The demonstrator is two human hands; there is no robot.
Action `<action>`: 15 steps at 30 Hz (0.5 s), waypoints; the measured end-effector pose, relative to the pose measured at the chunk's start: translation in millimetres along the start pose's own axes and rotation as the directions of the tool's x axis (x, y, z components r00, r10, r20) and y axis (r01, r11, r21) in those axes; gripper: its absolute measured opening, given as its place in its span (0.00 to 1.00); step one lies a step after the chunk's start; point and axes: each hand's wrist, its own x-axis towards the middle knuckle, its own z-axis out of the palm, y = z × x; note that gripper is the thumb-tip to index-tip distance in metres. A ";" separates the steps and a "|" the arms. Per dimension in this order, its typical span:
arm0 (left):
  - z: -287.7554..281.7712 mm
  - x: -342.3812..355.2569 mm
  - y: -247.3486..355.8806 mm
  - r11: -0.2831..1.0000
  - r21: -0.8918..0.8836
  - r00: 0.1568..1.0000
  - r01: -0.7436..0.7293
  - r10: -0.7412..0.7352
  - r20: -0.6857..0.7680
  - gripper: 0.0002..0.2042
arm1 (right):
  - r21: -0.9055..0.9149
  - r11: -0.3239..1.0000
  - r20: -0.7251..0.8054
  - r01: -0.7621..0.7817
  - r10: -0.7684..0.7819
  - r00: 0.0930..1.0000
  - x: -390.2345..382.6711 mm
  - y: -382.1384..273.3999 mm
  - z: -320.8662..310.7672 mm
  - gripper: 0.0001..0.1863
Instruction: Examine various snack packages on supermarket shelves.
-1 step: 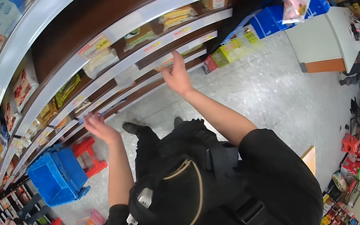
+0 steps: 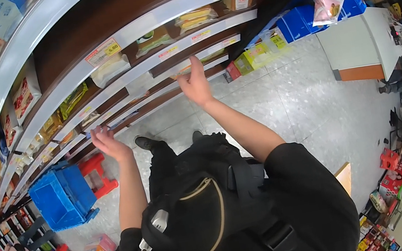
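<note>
1. Left hand point(image 2: 110, 143): raised, fingers loosely spread, near lower levels of shelf rack point(image 2: 58, 48); contact unclear.
2. Right hand point(image 2: 196, 82): raised, thumb apart from fingers, fingertips at a lower shelf edge in view; can't tell if touching.
3. Shelf rack: in front of person, facing both hands.
4. White packet point(image 2: 111, 69) on rack, above left hand in view; yellow packets point(image 2: 196, 17) farther right.
5. Blue crate point(image 2: 79, 183) left of left hand, beside red stool point(image 2: 101, 175).
6. Yellow-green boxes point(image 2: 260, 56) right of right hand.
</note>
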 end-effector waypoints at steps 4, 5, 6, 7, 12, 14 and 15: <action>-12.2 -1.9 -0.5 0.997 0.073 0.975 0.014 -0.030 0.221 0.22 | -0.143 0.984 0.030 0.104 -0.101 0.994 -3.0 -5.3 12.8 0.34; -3.4 -10.0 4.9 0.995 0.093 0.957 0.035 -0.060 0.283 0.23 | -0.118 0.991 0.062 0.061 -0.054 0.997 -2.7 -5.7 10.5 0.33; -2.5 -11.5 1.6 0.996 0.094 0.944 0.008 -0.038 0.327 0.23 | -0.127 0.989 0.067 0.076 -0.068 0.995 -2.9 -7.8 13.7 0.32; 1.6 -14.8 3.0 0.997 0.069 0.931 0.019 -0.043 0.362 0.23 | -0.146 0.986 0.063 0.085 -0.076 0.995 -3.9 -7.9 15.8 0.31; 0.8 -18.1 23.8 1.000 0.008 0.937 0.018 -0.020 0.349 0.22 | -0.008 1.000 0.195 -0.012 0.013 0.981 -9.1 -46.6 32.0 0.30; -0.3 -17.8 29.7 0.994 0.111 0.945 -0.018 -0.019 0.327 0.20 | 0.043 0.999 0.186 0.032 -0.039 0.982 -8.4 -41.9 44.7 0.26; -0.1 -18.8 32.2 0.994 0.103 0.945 -0.021 -0.014 0.328 0.20 | 0.042 0.998 0.182 0.040 -0.047 0.982 -5.9 -38.4 47.5 0.26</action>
